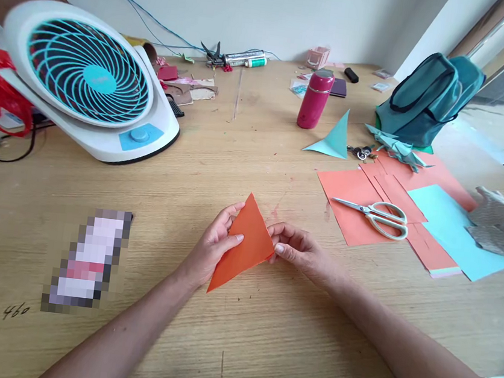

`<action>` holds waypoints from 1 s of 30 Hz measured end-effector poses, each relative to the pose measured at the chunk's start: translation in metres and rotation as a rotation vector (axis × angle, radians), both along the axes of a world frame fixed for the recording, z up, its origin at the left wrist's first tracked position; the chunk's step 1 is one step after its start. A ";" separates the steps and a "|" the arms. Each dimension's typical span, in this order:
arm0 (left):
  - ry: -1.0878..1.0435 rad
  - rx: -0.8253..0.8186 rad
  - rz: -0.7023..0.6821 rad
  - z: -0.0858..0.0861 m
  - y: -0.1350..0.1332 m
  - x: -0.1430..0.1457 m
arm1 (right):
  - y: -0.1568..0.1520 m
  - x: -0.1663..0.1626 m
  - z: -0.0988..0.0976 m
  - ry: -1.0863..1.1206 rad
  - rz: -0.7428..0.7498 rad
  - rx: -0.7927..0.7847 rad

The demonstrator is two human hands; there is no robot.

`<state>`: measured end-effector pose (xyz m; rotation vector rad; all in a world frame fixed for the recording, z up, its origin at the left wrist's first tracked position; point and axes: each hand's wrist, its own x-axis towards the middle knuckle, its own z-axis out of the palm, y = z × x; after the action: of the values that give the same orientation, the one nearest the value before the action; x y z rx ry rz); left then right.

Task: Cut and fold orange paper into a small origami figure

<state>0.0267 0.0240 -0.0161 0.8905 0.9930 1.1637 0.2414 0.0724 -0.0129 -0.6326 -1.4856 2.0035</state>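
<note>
An orange sheet of paper [249, 237], folded into a triangle, is held up between both hands over the table. My left hand [218, 243] grips its left side, thumb on the front and fingers behind. At the right corner, my right hand [293, 248] pinches the paper between thumb and fingers. To the right, white-handled scissors [387, 219] lie on orange paper sheets [343, 190]. A light blue folded paper triangle [334, 139] stands farther back.
A white and blue fan [100, 81] stands at the left, with a blurred-out phone-shaped object [89, 255] nearer me. Toward the back are a pink bottle [315, 99] and a teal bag [426, 99]. Keys [360, 153], folded blue paper [397, 146] and a blue sheet [452, 230] lie on the right.
</note>
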 end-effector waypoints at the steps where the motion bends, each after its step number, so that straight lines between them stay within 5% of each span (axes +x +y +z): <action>1: -0.013 -0.001 -0.005 0.000 0.000 0.000 | 0.000 0.000 0.000 0.004 0.005 -0.005; 14: -0.018 -0.048 -0.016 0.002 -0.002 0.000 | -0.006 0.000 -0.003 0.043 0.099 -0.111; 25: 0.612 0.344 -0.052 -0.001 -0.016 0.010 | -0.012 -0.009 0.000 -0.090 -0.087 -0.220; 30: 0.896 0.512 -0.143 0.002 -0.025 0.015 | -0.012 -0.009 -0.003 -0.089 -0.311 -0.170</action>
<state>0.0421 -0.0011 -0.0140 1.9614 1.3165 0.8940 0.2322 0.0607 -0.0156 -0.9717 -1.1875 1.8889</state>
